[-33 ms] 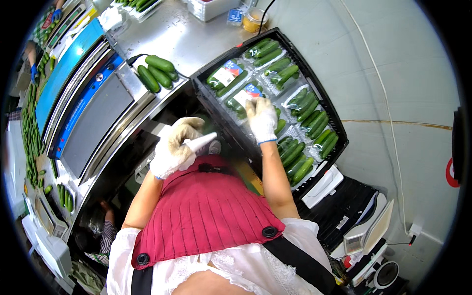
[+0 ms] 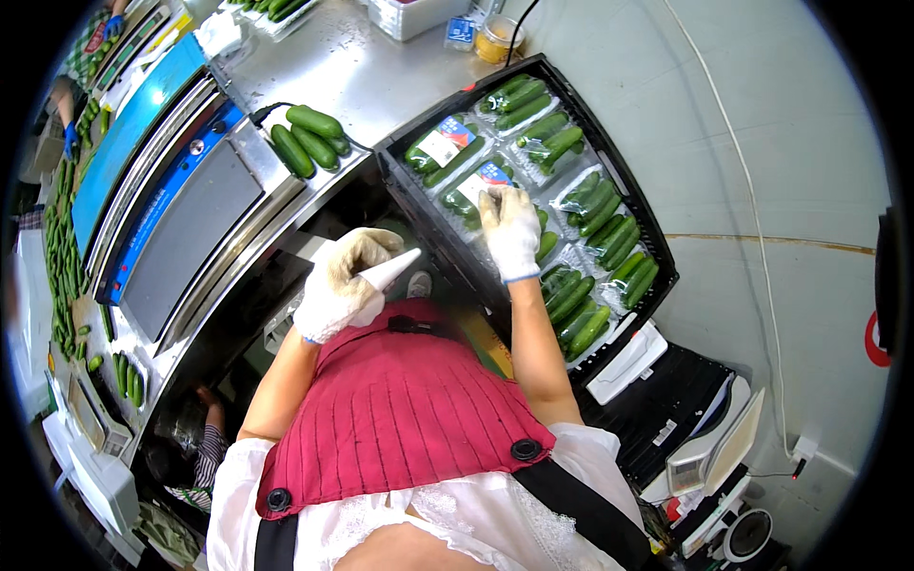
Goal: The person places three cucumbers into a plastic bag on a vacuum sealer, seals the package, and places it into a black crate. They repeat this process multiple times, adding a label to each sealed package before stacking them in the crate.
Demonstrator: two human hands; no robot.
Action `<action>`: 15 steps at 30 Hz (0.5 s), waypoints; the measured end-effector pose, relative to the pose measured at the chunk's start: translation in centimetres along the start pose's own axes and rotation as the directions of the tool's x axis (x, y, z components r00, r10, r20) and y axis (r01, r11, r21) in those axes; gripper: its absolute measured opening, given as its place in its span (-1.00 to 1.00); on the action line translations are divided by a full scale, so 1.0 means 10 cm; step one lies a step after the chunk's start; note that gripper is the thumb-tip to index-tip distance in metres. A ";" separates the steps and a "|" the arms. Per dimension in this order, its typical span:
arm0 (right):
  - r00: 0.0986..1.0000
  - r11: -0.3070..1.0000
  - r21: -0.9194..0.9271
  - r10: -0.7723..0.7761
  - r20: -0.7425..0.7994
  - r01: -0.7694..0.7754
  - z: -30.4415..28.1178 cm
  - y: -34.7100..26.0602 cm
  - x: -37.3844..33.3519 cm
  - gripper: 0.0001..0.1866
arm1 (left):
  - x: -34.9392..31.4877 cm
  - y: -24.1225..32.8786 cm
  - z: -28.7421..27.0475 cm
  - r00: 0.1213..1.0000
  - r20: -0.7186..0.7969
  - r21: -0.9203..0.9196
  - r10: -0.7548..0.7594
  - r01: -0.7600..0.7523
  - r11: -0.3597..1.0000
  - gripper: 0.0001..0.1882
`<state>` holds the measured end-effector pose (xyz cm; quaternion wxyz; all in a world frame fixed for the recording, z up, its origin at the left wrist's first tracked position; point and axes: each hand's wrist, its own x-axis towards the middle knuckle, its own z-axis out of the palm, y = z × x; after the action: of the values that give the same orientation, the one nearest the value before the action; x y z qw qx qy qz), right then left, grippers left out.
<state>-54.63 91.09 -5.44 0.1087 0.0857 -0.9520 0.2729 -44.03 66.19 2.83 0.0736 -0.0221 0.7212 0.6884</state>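
My right hand (image 2: pixel 512 228), in a white glove, has its fingers drawn together at the lower edge of a white, blue and red label (image 2: pixel 484 183). The label lies on a clear-wrapped tray of cucumbers (image 2: pixel 459 207) in a black crate (image 2: pixel 411 196). In front of my apron, my gloved left hand (image 2: pixel 345 284) is closed round a white piece (image 2: pixel 392 268) that looks like curled paper and points toward the crate. Another wrapped pack of cucumbers (image 2: pixel 427 160) carries the same kind of label. More wrapped packs without visible labels fill the crate's other side.
Left of me is a wrapping machine (image 2: pixel 195 228) on a steel counter (image 2: pixel 324 57), with loose cucumbers (image 2: pixel 307 143) beside it. A yellow-lidded tub (image 2: pixel 497 40) stands at the back. A white scale (image 2: pixel 709 443) sits at lower right. Other people work at the left, one in blue gloves (image 2: pixel 70 141).
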 end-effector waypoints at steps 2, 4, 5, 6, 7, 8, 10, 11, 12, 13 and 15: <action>0.951 0.842 0.479 0.116 0.285 -0.247 -0.24 -0.41 -0.04 -0.70 | 0.00 -0.15 -0.05 0.998 0.006 -0.283 0.059 -0.055 0.958 -0.85; 0.831 0.323 0.813 -0.120 0.544 -0.485 -0.29 -0.63 -0.16 -0.64 | 0.04 -0.09 -0.01 0.997 -0.036 -0.128 -0.063 0.058 0.990 -0.82; 0.780 0.396 0.774 -0.191 0.595 -0.494 -0.40 -0.75 -0.18 -0.65 | 0.04 -0.06 0.01 0.996 -0.053 -0.120 -0.072 0.065 0.991 -0.79; 0.719 0.471 0.732 -0.255 0.647 -0.492 -0.54 -0.89 -0.18 -0.66 | 0.04 -0.02 0.04 0.994 -0.070 -0.115 -0.081 0.072 0.991 -0.77; 0.723 0.403 0.756 -0.269 0.636 -0.515 -0.48 -0.93 -0.25 -0.65 | 0.04 0.00 0.07 0.993 -0.080 -0.109 -0.089 0.080 0.991 -0.74; 0.707 0.360 0.722 -0.200 0.678 -0.591 -0.51 -0.95 -0.29 -0.68 | 0.04 -0.02 0.08 0.993 -0.071 -0.132 -0.096 0.086 0.987 -0.73; 0.734 0.309 0.728 -0.120 0.668 -0.612 -0.47 -0.91 -0.35 -0.74 | 0.05 -0.14 0.07 0.994 -0.031 -0.185 -0.105 0.097 0.978 -0.66; 0.761 0.333 0.744 -0.105 0.640 -0.579 -0.48 -0.91 -0.36 -0.78 | 0.05 -0.19 0.07 0.998 -0.016 -0.163 -0.056 0.052 0.985 -0.60; 0.787 0.361 0.755 -0.085 0.611 -0.547 -0.51 -0.91 -0.37 -0.81 | 0.03 -0.23 0.07 0.999 0.013 -0.173 -0.049 0.050 0.984 -0.57; 0.800 0.364 0.756 -0.046 0.598 -0.544 -0.62 -0.97 -0.36 -0.85 | 0.02 -0.30 0.08 0.999 0.010 -0.086 -0.051 0.052 0.995 -0.58; 0.905 0.447 0.795 0.090 0.417 -0.410 -0.65 -0.83 -0.42 -0.86 | 0.01 -0.33 0.12 0.998 0.067 0.163 -0.005 -0.006 0.987 -0.63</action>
<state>-47.72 88.08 3.00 -0.1446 0.0274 -0.6882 0.7104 -43.65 67.19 -0.50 0.0994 0.0075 0.7724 0.6273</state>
